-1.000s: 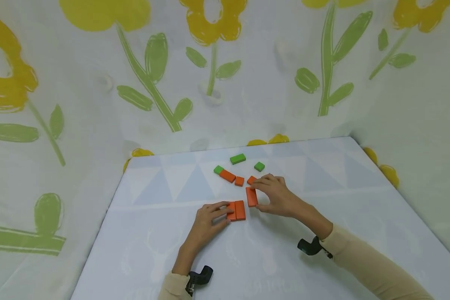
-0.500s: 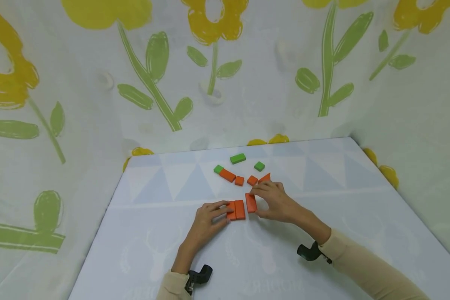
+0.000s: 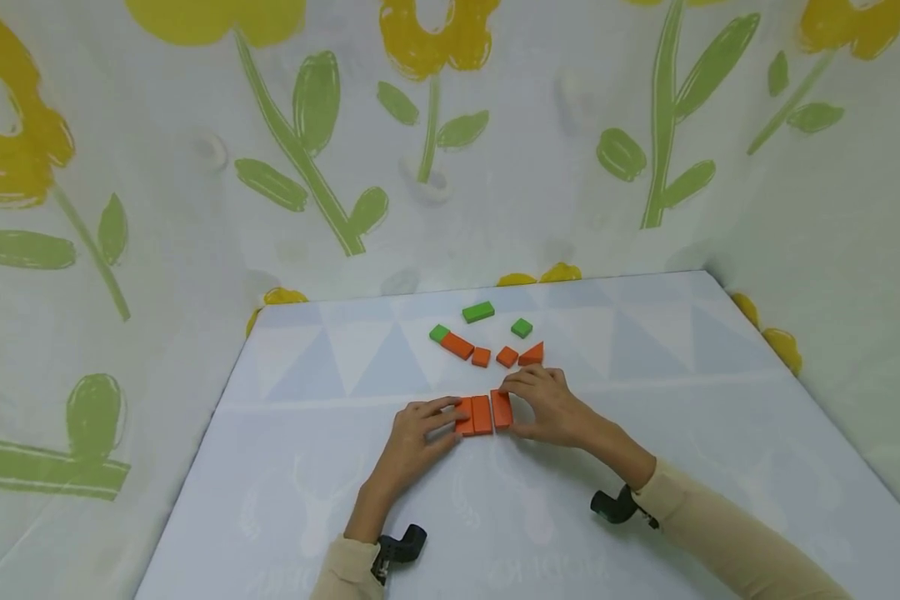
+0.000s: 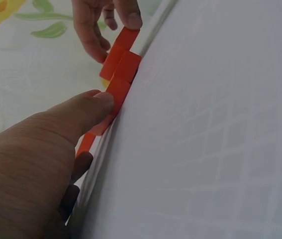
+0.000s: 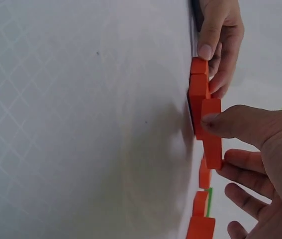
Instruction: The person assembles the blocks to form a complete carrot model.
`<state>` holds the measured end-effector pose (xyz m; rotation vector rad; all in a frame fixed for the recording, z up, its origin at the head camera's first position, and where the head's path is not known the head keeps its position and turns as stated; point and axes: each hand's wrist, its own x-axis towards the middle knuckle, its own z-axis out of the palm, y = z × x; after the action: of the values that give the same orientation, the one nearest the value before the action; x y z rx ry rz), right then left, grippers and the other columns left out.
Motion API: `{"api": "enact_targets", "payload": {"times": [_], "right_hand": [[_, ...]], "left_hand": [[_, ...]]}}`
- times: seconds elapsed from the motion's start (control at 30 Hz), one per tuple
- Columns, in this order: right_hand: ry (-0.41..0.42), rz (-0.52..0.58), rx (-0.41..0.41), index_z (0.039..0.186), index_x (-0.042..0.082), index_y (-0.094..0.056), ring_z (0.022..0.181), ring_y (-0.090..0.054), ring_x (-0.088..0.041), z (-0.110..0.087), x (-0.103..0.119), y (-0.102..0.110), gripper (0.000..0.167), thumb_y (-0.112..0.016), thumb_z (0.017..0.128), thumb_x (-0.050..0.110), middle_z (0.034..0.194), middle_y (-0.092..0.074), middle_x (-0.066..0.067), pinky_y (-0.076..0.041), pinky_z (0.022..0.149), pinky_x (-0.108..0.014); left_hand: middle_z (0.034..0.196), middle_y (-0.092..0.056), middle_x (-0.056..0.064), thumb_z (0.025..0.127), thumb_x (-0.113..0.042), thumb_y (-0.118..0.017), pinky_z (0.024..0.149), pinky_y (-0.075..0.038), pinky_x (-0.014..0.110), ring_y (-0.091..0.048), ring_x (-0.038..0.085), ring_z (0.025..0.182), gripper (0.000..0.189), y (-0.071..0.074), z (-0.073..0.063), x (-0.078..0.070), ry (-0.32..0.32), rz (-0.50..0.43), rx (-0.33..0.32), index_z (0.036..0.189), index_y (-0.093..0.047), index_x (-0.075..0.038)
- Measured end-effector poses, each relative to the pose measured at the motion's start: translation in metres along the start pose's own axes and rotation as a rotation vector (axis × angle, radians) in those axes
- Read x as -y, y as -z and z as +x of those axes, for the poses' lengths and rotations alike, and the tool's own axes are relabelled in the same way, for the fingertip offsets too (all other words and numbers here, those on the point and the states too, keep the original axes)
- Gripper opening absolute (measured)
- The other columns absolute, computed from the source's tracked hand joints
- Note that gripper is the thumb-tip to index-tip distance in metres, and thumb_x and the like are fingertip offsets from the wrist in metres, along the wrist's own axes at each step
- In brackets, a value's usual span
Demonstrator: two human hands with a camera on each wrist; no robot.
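With left fingers [image 4: 88, 107] pinching the left orange rectangular block [image 3: 464, 427] and right fingers [image 5: 245, 121] clamped on the right block [image 3: 502, 411], has brought the latter nearer the middle block [image 3: 482, 415], leaving one slim gap.

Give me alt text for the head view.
A person's left hand grips an orange block adjoining a second block on a pale table; the right hand pinches a third block beside them. Farther back lie green blocks and other orange blocks, before a flower-print backdrop.
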<state>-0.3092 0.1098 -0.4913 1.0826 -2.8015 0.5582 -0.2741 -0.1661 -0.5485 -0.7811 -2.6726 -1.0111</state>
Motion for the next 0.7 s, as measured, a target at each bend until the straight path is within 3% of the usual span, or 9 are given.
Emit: {"api": "enact_targets", "payload": {"times": [0.4, 0.53, 0.7], "right_hand": [[-0.058, -0.022, 0.103, 0.125, 0.012, -0.066, 0.129, -0.042, -0.029, 0.005, 0.0, -0.009, 0.054, -0.086, 0.079, 0.032, 0.129, -0.061, -0.002, -0.033, 0.095, -0.054], [-0.069, -0.009, 0.076, 0.129, 0.01, -0.063, 0.131, -0.041, -0.031, 0.009, 0.001, -0.003, 0.058, -0.085, 0.081, 0.035, 0.132, -0.059, -0.004, -0.032, 0.097, -0.056], [-0.1, -0.03, -0.005, 0.129, 0.008, -0.063, 0.126, -0.046, -0.031, 0.022, -0.002, 0.007, 0.051, -0.08, 0.086, 0.031, 0.13, -0.061, -0.008, -0.032, 0.098, -0.056]], "left_hand": [[0.143, -0.055, -0.009, 0.095, -0.033, -0.07, 0.098, -0.036, 0.052, -0.049, 0.021, 0.122, 0.033, 0.0, -0.001, 0.002, 0.006, 0.006, 0.009, 0.128, -0.07, -0.027], [0.142, -0.056, -0.009, 0.095, -0.032, -0.07, 0.098, -0.036, 0.054, -0.05, 0.022, 0.121, 0.032, 0.001, 0.0, 0.003, -0.016, 0.01, -0.011, 0.127, -0.07, -0.027], [0.142, -0.055, -0.012, 0.095, -0.032, -0.071, 0.1, -0.036, 0.052, -0.049, 0.02, 0.122, 0.032, -0.002, -0.001, 0.004, 0.008, -0.002, 0.003, 0.127, -0.071, -0.029]]}}
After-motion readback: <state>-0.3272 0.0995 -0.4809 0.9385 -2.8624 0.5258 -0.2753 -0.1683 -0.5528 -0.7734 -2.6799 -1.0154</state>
